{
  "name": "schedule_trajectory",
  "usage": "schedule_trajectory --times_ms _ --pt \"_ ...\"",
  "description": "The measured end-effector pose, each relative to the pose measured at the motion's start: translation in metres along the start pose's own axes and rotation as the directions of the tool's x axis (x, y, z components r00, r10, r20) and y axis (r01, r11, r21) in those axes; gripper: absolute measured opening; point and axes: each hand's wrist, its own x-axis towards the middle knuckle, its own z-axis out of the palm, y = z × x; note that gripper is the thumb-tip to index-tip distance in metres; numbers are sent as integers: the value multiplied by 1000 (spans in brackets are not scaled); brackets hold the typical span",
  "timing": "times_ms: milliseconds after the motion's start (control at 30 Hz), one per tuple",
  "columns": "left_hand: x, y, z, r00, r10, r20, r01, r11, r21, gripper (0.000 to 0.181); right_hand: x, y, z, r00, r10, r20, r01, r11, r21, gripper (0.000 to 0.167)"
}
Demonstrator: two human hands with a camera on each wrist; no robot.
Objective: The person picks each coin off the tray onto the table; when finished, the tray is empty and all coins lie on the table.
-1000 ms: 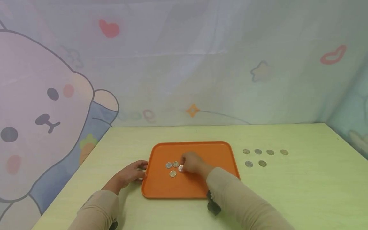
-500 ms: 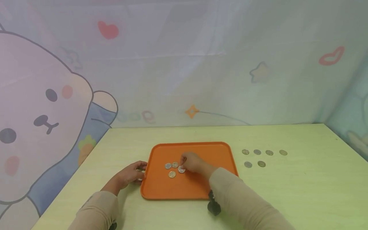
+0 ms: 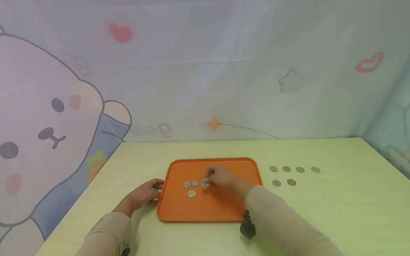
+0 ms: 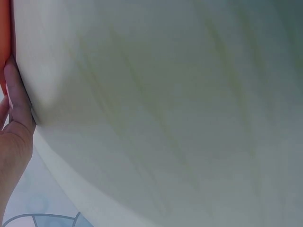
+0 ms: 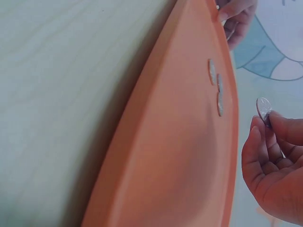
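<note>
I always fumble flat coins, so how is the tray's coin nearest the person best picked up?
That coin is probably best pinched by opposite edges, coming from above on its near side: it lies flat, with bare orange tray there and two coins beyond it.
</note>
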Motion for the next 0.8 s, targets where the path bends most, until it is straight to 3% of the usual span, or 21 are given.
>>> schedule_trajectory --times_ms 233,800 --pt "-2 -1 0 1000 12 22 -11 1000 -3 51 -9 3 -9 1000 -1 10 0 997 81 8" --pt "-3 2 0 1000 11 3 -11 1000 3 52 -34 7 -43 1000 1 20 -6 962 272 9"
